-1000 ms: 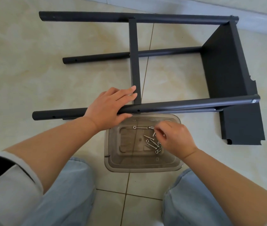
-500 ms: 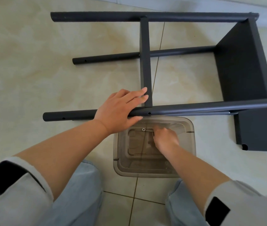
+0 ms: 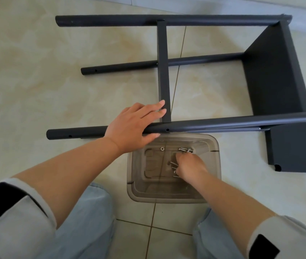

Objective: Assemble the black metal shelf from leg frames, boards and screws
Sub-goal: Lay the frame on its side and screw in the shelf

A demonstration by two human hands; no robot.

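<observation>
Head view looks down on a half-built black metal shelf (image 3: 271,71) lying on its side on the pale tiled floor (image 3: 36,71). Its four round black tube legs run left to right, a flat black crossbar (image 3: 163,71) joins the far and near upper tubes, and a black sheet-metal board (image 3: 277,75) stands on edge at the right end. The left hand (image 3: 131,128) rests on the near upper tube leg (image 3: 223,123), fingers straight and spread over it beside the crossbar's near end, thumb on the near side of the tube. Just near of that tube sits a clear smoky plastic tub (image 3: 172,195) on the floor. The right hand (image 3: 187,167) reaches down into the tub, fingers curled among the silver screws (image 3: 185,150) on its bottom; whether it actually pinches one I cannot tell. A single screw (image 3: 162,148) lies apart at the tub's far left. Light blue trouser knees frame the near edge.
</observation>
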